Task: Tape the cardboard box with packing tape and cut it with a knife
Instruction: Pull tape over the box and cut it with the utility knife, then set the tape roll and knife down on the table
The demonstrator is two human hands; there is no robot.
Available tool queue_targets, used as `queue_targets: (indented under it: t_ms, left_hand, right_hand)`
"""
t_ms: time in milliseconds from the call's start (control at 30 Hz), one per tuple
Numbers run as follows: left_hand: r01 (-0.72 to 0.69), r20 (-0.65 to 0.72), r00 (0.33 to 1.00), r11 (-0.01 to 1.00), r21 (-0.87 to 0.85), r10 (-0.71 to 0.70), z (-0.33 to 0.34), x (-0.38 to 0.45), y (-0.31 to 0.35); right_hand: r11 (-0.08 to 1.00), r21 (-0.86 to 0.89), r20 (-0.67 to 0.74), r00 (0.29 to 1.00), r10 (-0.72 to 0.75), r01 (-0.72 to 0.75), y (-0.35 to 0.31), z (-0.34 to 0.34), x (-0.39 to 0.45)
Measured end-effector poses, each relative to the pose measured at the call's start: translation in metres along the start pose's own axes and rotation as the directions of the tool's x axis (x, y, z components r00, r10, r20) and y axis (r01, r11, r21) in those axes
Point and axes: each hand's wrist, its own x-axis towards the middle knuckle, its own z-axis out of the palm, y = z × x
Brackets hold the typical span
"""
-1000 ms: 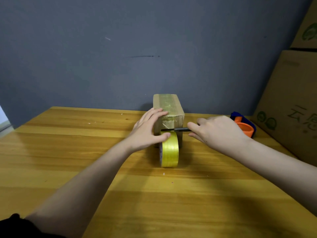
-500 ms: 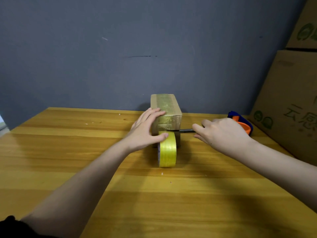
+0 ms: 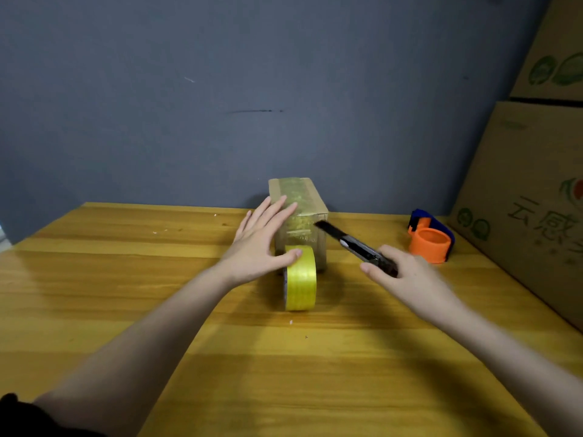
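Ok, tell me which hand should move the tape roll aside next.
Left. The left hand is open with its thumb already on the tape roll; the right hand is busy gripping the knife.

wooden table (image 3: 126, 279) | cardboard box (image 3: 317, 206) | yellow tape roll (image 3: 301, 282) | orange dispenser (image 3: 429, 244)

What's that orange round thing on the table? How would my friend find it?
Start at the big cardboard cartons stacked on the right of the wooden table. Just in front of them, near the table's back edge, sits the tape dispenser. It is the only orange and blue thing there, an empty orange ring, unlike the yellow tape roll by the small box.
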Motion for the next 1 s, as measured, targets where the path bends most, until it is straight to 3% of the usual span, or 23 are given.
queue_targets:
  t_ms: [67, 200, 400, 533, 633, 733, 833, 867, 1000]
  left_hand:
    - [-0.007, -0.043, 0.999, 1.0, 0.008, 0.008, -0.001, -0.002, 0.003]
    - [0.011, -0.191, 0.982, 0.999, 0.039, -0.003, -0.002, -0.012, 0.013]
    - [0.104, -0.315, 0.947, 0.989, 0.109, -0.065, 0.002, -0.027, 0.027]
    - [0.281, -0.151, 0.936, 0.932, -0.23, -0.319, 0.01, -0.036, 0.035]
    - [0.407, 0.016, 0.891, 0.783, -0.47, -0.454, 0.02, -0.038, 0.039]
    - [0.54, 0.214, 0.814, 0.566, -0.623, -0.541, 0.024, -0.034, 0.05]
    - [0.644, 0.434, 0.718, 0.282, -0.712, -0.545, 0.023, -0.031, 0.064]
    - [0.643, 0.454, 0.717, 0.251, -0.723, -0.529, 0.024, -0.029, 0.07]
    - [0.583, 0.351, 0.793, 0.451, -0.676, -0.498, 0.033, -0.025, 0.091]
  right_hand:
    - [0.88, 0.466, 0.041, 0.995, 0.088, -0.097, -0.009, 0.014, -0.005]
    - [0.604, 0.779, 0.101, 0.985, 0.141, -0.166, -0.043, 0.038, -0.003]
    - [0.53, 0.835, 0.032, 0.974, 0.222, -0.148, -0.071, 0.053, 0.008]
    - [0.464, 0.871, 0.049, 0.969, 0.243, -0.16, -0.075, 0.057, 0.006]
    - [0.413, 0.9, 0.051, 0.973, 0.223, -0.142, -0.073, 0.056, 0.001]
    - [0.398, 0.908, 0.056, 0.98, 0.193, -0.13, -0.07, 0.058, -0.003]
    - [0.43, 0.892, 0.077, 0.983, 0.166, -0.142, -0.068, 0.059, -0.008]
    - [0.451, 0.881, 0.072, 0.983, 0.169, -0.142, -0.065, 0.059, -0.01]
    - [0.466, 0.874, 0.009, 0.962, 0.273, -0.14, -0.046, 0.051, -0.014]
